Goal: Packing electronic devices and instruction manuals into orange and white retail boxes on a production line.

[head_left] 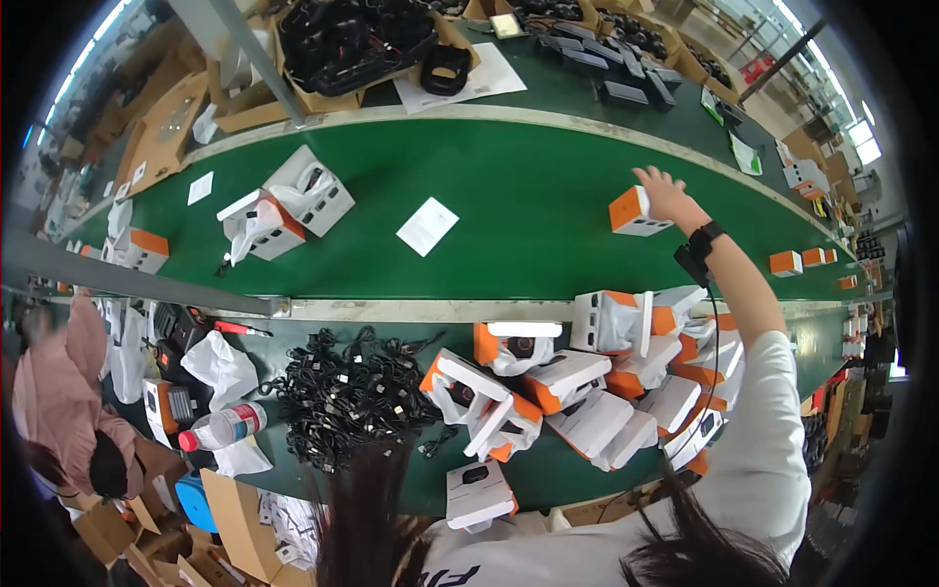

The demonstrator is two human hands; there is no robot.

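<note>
My right hand (665,195) reaches far out over the green belt, its fingers spread. It is at the far right side of a small orange and white box (636,213); whether it touches the box I cannot tell. My left hand is out of view. On the near bench lies a pile of orange and white boxes (587,416), several with their lids up and white wrapping showing. Left of them is a heap of black cables (352,391). One more white box (476,492) lies close to my body.
Two opened boxes (308,191) and a white sheet (427,226) lie on the belt (518,176). A metal rail (137,279) crosses at left. A bottle (225,427) lies on the near bench. At far left is a co-worker in a pink sleeve (64,391).
</note>
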